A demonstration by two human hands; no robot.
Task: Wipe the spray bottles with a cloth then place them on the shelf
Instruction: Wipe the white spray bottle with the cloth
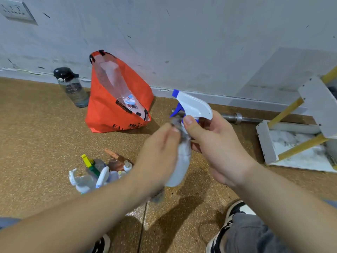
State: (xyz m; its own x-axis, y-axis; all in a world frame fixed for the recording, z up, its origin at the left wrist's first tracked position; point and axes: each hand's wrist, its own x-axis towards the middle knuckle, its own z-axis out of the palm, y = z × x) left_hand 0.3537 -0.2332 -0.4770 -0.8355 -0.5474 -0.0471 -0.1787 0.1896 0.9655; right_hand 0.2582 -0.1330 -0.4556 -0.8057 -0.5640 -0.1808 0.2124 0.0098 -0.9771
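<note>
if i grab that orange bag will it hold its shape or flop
The orange bag looks like thin fabric, creased and gaping open, so it would probably flop and fold when lifted. Only a few small items show inside, so it likely feels light. A push might just slump it.

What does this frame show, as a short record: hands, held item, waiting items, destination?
right hand: grips translucent plastic spray bottle with white-and-blue trigger head at its neck
left hand: holds grey cloth against that bottle
waiting: cluster of small spray bottles on the floor
destination: white shelf with yellow posts, at right; held bottle not yet on it
</note>
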